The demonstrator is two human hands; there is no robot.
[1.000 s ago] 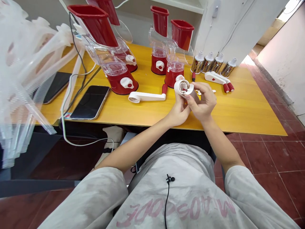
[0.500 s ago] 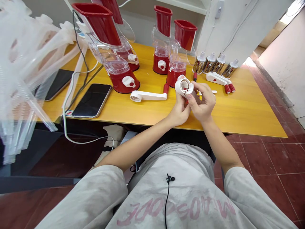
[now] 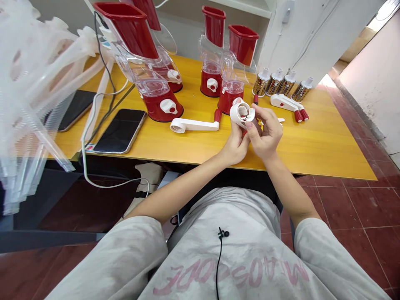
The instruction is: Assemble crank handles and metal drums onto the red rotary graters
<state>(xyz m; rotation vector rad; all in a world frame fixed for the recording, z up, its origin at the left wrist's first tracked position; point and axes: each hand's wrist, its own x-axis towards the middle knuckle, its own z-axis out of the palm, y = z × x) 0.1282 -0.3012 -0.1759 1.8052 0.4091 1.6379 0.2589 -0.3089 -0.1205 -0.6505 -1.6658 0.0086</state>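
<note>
My left hand is closed around a white crank handle, its round hollow end facing up towards me. A small white plastic piece is pinched between the thumb and fingers of my right hand, right at the rim of that hollow end. The rest of the held handle is mostly hidden by my hands. Beside them on the left lies another white crank handle with a red knob. Just behind my hands stands a red and clear rotary grater.
More rotary graters stand along the back of the yellow table. Several metal grating drums and two crank handles are at the right. A phone, cables and clear plastic tubing occupy the left side.
Almost nothing differs. The small white piece in my right fingers has tilted slightly at the rim of the handle's hollow end.
</note>
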